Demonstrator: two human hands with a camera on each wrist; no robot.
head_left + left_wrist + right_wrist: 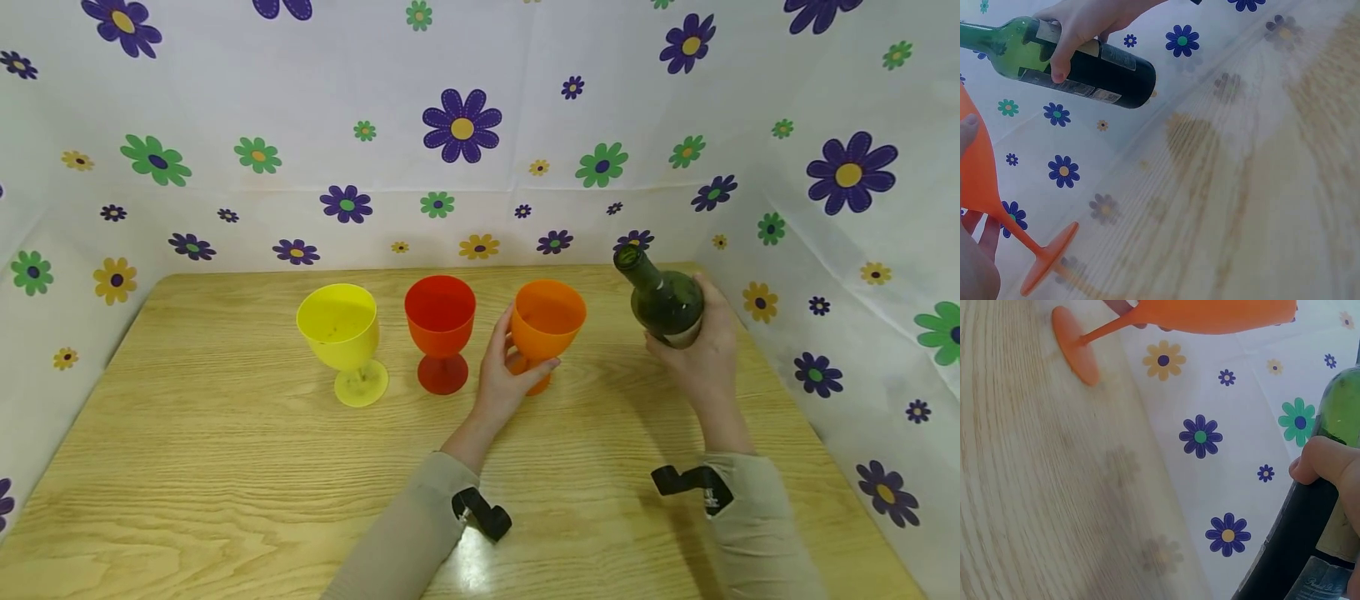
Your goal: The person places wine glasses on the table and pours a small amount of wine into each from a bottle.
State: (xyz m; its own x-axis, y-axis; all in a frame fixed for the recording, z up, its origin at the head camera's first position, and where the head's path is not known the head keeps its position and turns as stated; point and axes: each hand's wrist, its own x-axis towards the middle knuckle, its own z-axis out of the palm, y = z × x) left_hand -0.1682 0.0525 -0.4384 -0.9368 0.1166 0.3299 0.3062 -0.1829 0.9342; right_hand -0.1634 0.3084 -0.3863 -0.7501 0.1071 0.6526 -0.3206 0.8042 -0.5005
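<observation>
My left hand (499, 379) grips an orange plastic goblet (546, 337) around the lower bowl and stem, thumb on the near side. The goblet stands upright; whether its foot touches the table I cannot tell. To the right, my right hand (708, 358) holds a green glass wine bottle (667, 302) around its labelled body. In the left wrist view the bottle (1088, 65) is off the table and tilted, its uncapped neck leaning left toward the orange goblet. Mouth and goblet rim are apart. A red goblet (441, 329) and a yellow goblet (345, 342) stand left of my left hand.
The wooden table (225, 467) has a pale grain. A white cloth (570, 150) printed with purple, green and yellow flowers hangs behind the table and along both sides. Black straps circle both sleeves near the wrists.
</observation>
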